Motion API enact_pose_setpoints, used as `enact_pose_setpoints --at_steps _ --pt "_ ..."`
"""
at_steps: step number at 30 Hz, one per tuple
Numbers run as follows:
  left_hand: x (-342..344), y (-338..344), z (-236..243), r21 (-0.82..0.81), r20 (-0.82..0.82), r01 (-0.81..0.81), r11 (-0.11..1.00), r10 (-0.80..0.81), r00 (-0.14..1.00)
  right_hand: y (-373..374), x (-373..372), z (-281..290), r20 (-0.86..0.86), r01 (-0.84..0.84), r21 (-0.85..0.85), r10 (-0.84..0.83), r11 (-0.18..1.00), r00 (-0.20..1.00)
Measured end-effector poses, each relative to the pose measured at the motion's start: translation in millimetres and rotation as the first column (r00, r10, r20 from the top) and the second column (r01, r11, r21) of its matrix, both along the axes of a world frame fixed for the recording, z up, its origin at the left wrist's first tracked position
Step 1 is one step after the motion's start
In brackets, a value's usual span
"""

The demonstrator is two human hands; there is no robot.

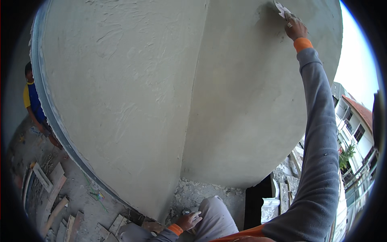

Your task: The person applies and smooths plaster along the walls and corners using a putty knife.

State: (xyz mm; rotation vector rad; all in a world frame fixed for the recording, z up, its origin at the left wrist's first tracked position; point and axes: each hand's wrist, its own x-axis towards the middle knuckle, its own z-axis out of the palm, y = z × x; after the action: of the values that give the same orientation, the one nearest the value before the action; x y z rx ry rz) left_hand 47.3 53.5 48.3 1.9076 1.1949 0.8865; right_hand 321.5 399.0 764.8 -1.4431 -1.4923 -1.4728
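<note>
Single head view, wide fisheye, at the wearer's eye height. Faces the grey wall (242, 109) close up, angled downward; takes in the wall's lower edge and, nearer, the wearer's knee (215, 215).

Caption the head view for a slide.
Right hand holds a trowel at the grey wall; left hand is near a knee.

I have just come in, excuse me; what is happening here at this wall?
A person's right hand holds a flat trowel-like tool high at the smoother right face of the grey wall. The left face shows ridges and streaks. The left hand, with no tool visible in it, is low beside the bent knee. Another person is partly visible beyond the wall's left edge.
</note>
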Motion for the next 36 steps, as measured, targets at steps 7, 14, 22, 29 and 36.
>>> enact_pose_setpoints --at_steps 7,14,22,29,36 --pt "-3.0 7.3 -5.2 0.086 -0.020 -0.008 0.996 0.010 1.000 12.3 -51.6 -27.6 0.029 -0.098 -0.270 0.110 0.958 0.994" --pt "0.3 -6.1 12.7 0.043 -0.007 0.012 0.999 -0.011 1.000 -1.1 -22.1 -168.8 0.182 -0.302 -0.291 0.363 0.908 0.914" --pt "-10.0 -13.4 7.1 0.055 0.016 -0.018 0.998 0.017 1.000 -9.1 -28.6 -339.0 0.151 -0.302 -0.463 0.410 0.833 0.900" --pt "-11.9 -24.6 11.4 0.206 0.016 -0.090 0.974 0.089 0.996 -49.1 -16.7 -392.5 0.256 -0.130 -0.566 0.323 0.814 0.911" --pt "-11.8 -22.2 1.5 0.045 -0.012 -0.072 0.996 0.073 0.997 -29.7 29.5 -127.8 0.240 -0.349 0.012 0.336 0.937 0.911"
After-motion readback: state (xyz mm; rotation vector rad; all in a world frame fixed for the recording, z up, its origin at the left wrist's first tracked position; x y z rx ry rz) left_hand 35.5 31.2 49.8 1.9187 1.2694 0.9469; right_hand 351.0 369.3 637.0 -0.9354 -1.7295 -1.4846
